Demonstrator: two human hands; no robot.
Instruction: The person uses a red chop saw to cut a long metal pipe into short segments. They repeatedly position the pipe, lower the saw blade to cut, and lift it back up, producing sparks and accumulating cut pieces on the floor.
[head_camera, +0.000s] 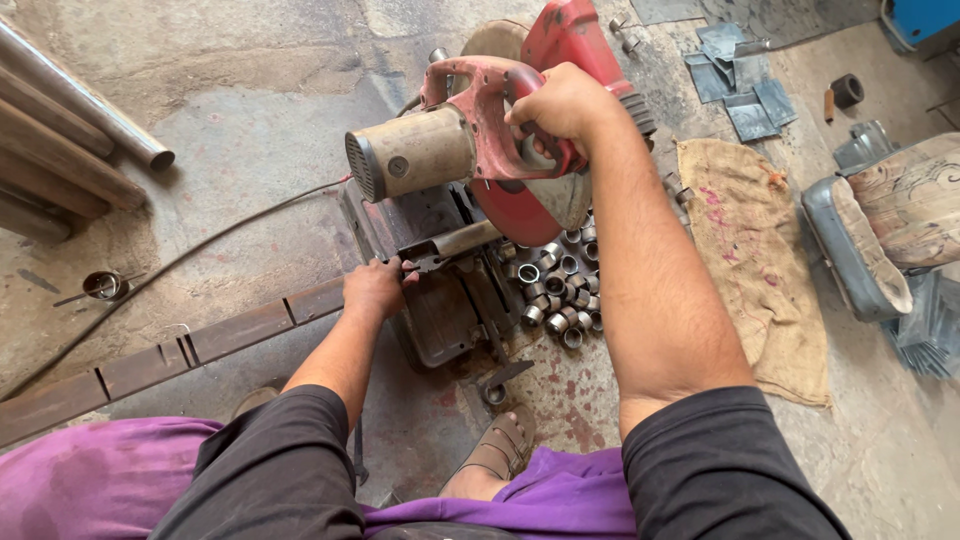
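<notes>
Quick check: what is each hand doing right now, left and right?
Left hand: closed on the metal bar at the saw's vise.
Right hand: closed around the red chop saw handle.

A stained concrete floor (250, 110) in daylight carries metal pipes (70, 120) at left, a burlap sack (750, 260) and metal scraps (740, 85) at right.

Rings (556, 290) right of saw (470, 140) (floor).

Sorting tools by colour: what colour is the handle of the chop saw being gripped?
Red, worn and grimy; the right hand grips the saw handle, seen in the head view.
</notes>
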